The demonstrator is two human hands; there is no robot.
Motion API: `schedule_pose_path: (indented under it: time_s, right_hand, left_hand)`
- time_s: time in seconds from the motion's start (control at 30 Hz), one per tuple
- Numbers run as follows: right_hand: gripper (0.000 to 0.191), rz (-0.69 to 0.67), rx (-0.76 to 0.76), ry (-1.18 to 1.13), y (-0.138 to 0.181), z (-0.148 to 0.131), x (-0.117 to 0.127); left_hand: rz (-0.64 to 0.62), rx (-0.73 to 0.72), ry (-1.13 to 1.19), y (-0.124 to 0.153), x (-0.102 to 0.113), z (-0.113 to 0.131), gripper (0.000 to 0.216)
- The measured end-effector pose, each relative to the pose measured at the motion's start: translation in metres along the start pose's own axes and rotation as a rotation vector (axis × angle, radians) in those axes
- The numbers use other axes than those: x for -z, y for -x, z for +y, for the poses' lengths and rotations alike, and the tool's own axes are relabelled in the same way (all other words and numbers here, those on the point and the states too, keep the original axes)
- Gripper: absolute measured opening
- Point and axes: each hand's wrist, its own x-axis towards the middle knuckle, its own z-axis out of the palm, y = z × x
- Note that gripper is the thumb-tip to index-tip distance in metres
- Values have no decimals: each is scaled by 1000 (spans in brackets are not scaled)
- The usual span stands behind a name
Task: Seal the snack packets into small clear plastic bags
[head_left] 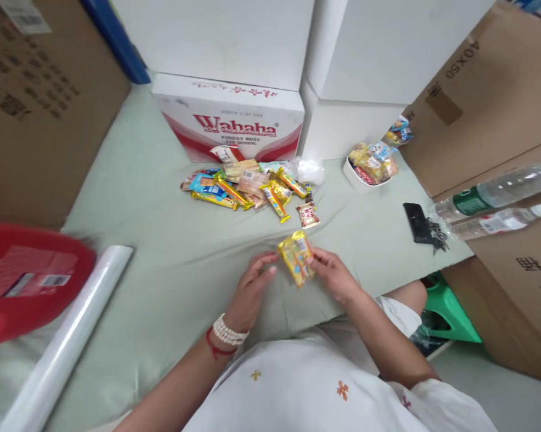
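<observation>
Both my hands hold a small stack of yellow snack packets point(296, 257) above the green tablecloth point(171, 240). My left hand point(251, 289), with a bead bracelet and red string at the wrist, pinches the packets' left side. My right hand point(333, 275) grips their right side. Farther back on the cloth lies a pile of mixed snack packets point(247, 188), yellow, blue and tan, with one brown packet point(307, 215) lying apart nearest my hands.
A white bowl point(364, 180) with snacks sits at back right. A Wahaha box point(229, 117) and white boxes stand behind. A phone with keys point(421, 223) and two water bottles point(495, 207) lie right. A red basin point(27, 282) and film roll point(67, 342) are left.
</observation>
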Motion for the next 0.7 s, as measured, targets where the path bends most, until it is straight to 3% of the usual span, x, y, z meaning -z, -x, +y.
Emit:
schedule_pose_path:
  time_s: [0.17, 0.23, 0.3, 0.4, 0.5, 0.6, 0.7]
  right_hand:
    - [48, 689, 88, 373, -68, -31, 111]
    - [50, 783, 35, 566, -102, -45, 144]
    - [48, 786, 15, 666, -131, -54, 162]
    - [40, 781, 15, 802, -156, -55, 165]
    - [34, 834, 34, 954, -159, -48, 152]
    - [38, 910, 107, 1071, -153, -46, 136]
    - [39, 898, 243, 1147, -156, -54, 119]
  left_hand:
    - [128, 18, -192, 24, 42, -9, 46]
    - [203, 31, -267, 38, 55, -10, 48]
    - [274, 16, -348, 50, 65, -9, 50]
    - [386, -78, -519, 63, 76, -10, 49]
    - [471, -156, -670, 71, 86, -18, 51]
    - [486, -171, -705, 76, 95, -29, 50]
    - [465, -212, -736, 79, 101, -35, 44]
